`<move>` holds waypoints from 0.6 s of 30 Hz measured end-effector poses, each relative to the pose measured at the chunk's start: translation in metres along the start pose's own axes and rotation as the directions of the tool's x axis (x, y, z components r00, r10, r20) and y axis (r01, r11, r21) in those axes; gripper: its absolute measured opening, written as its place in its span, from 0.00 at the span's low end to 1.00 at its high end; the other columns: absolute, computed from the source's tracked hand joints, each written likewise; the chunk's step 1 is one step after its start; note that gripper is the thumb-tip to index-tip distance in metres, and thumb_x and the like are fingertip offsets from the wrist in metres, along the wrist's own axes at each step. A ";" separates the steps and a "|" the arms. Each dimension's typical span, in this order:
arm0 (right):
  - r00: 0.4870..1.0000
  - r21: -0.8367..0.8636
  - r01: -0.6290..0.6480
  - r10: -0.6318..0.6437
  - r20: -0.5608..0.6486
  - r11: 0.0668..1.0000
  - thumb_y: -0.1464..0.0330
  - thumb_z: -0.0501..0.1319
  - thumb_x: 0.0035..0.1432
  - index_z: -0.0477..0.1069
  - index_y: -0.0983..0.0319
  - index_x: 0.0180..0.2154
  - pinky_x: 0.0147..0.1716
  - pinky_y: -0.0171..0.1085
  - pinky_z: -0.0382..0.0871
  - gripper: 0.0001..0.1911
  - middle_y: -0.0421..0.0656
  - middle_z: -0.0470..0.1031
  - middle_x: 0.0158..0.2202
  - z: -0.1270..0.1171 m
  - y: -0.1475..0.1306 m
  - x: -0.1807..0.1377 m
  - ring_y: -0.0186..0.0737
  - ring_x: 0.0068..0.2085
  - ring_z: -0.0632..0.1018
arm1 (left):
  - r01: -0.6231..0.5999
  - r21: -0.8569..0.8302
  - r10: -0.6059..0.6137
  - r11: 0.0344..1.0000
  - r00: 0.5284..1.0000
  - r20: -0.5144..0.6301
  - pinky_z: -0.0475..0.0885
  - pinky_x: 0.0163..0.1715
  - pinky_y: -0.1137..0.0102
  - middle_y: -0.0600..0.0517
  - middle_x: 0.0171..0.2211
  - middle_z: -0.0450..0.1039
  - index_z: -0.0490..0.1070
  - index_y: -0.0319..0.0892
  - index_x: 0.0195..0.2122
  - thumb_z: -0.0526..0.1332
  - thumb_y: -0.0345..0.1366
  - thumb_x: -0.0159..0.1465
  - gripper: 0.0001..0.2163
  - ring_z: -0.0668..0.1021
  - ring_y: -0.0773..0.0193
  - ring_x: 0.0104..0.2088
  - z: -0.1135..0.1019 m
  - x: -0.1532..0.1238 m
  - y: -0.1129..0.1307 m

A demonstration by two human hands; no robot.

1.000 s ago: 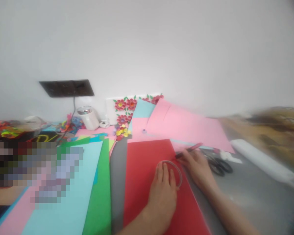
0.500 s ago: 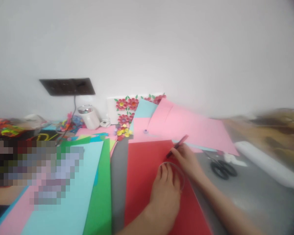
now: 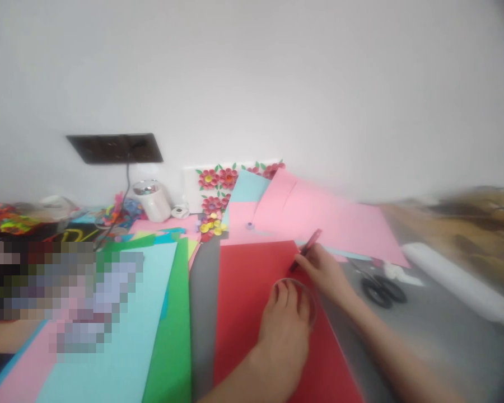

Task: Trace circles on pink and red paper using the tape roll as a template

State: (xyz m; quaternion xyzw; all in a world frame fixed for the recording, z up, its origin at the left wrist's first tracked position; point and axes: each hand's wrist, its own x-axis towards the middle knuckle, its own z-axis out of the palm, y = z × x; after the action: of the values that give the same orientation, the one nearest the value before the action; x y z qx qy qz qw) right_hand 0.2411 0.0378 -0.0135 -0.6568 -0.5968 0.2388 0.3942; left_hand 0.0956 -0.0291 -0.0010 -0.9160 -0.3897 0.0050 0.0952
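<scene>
- Two hands work on one red sheet [image 3: 252,313] that lies flat on the grey tabletop [image 3: 424,336], between a green sheet [image 3: 168,336] on one side and black scissors [image 3: 380,291] on the other.
- Left hand [image 3: 283,330] lies palm down with fingers spread, pressing a clear ring [image 3: 308,296] flat against the red sheet; the ring looks like a thin round hoop or lid, though blur makes that hard to confirm.
- Right hand [image 3: 325,271] is closed in a writing grip on a red pen [image 3: 304,251], its dark tip down on the sheet just at the far rim of the ring.
- To trace well, I would judge that the left hand needs steady downward pressure so the ring cannot creep, with fingertips kept inside the rim and clear of the pen's path.
- Pen tip should hug the outer edge of the ring and stay near upright, so the line does not wander away from the rim.
- Sheet overhang near the right forearm could let the paper pivot; the pressing palm should hold it too.
- Pink sheets [image 3: 331,221] lie beyond the pen, paper flowers [image 3: 212,193] lean at the wall, and a white container [image 3: 153,201] stands beside them.
</scene>
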 end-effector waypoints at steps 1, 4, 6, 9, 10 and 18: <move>1.000 -0.019 -0.009 0.008 -0.028 1.000 0.57 0.55 0.53 0.62 0.59 0.30 0.27 0.38 0.67 0.12 0.41 0.73 0.24 -0.004 0.000 -0.002 0.41 0.27 0.75 | -0.002 -0.002 0.002 1.000 1.000 0.011 0.66 0.51 0.59 0.37 0.55 0.64 0.62 0.33 0.57 0.54 0.37 0.65 0.21 0.67 0.48 0.55 -0.001 0.000 0.000; 0.997 -0.010 -0.039 0.039 -0.066 0.999 0.57 0.56 0.52 0.62 0.59 0.31 0.27 0.38 0.67 0.12 0.41 0.73 0.23 -0.015 -0.001 -0.009 0.41 0.26 0.76 | 0.007 -0.025 -0.006 1.000 1.000 0.027 0.65 0.51 0.58 0.37 0.56 0.63 0.61 0.34 0.57 0.55 0.37 0.64 0.22 0.66 0.48 0.55 -0.002 0.001 0.000; 0.994 0.028 -0.069 0.071 -0.082 0.997 0.57 0.57 0.52 0.62 0.59 0.31 0.28 0.39 0.68 0.12 0.42 0.74 0.23 -0.021 -0.001 -0.015 0.42 0.27 0.77 | 0.015 -0.056 -0.013 0.998 0.999 0.038 0.65 0.51 0.57 0.38 0.56 0.63 0.61 0.36 0.57 0.55 0.35 0.64 0.21 0.65 0.49 0.55 -0.003 0.001 -0.001; 0.985 0.051 -0.098 0.104 -0.134 0.994 0.57 0.58 0.50 0.64 0.59 0.30 0.27 0.39 0.68 0.13 0.42 0.75 0.24 -0.028 -0.001 -0.025 0.43 0.26 0.77 | 0.024 -0.126 -0.016 0.992 0.998 0.060 0.65 0.51 0.58 0.37 0.56 0.62 0.61 0.37 0.58 0.54 0.35 0.65 0.20 0.66 0.49 0.55 -0.004 0.003 -0.004; 0.981 0.061 -0.109 0.117 -0.154 0.992 0.57 0.59 0.50 0.64 0.60 0.29 0.26 0.39 0.68 0.13 0.43 0.75 0.24 -0.030 -0.001 -0.028 0.43 0.26 0.77 | 0.025 -0.145 -0.015 0.989 0.997 0.070 0.65 0.50 0.58 0.37 0.55 0.62 0.60 0.37 0.58 0.54 0.35 0.65 0.20 0.66 0.49 0.55 -0.005 0.003 -0.005; 0.942 0.141 -0.195 0.226 -0.247 0.971 0.56 0.60 0.48 0.67 0.61 0.29 0.29 0.40 0.69 0.14 0.45 0.76 0.24 -0.032 -0.003 -0.040 0.47 0.28 0.78 | 0.041 -0.217 -0.007 0.975 0.988 0.155 0.65 0.50 0.60 0.38 0.55 0.60 0.60 0.38 0.57 0.56 0.39 0.65 0.20 0.64 0.50 0.56 -0.011 0.007 -0.011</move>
State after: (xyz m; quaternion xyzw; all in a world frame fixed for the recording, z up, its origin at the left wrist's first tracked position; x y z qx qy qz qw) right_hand 0.2576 -0.0089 0.0005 -0.7189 -0.4513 0.2248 0.4786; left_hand 0.0936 -0.0191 0.0126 -0.9131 -0.4050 0.0312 -0.0366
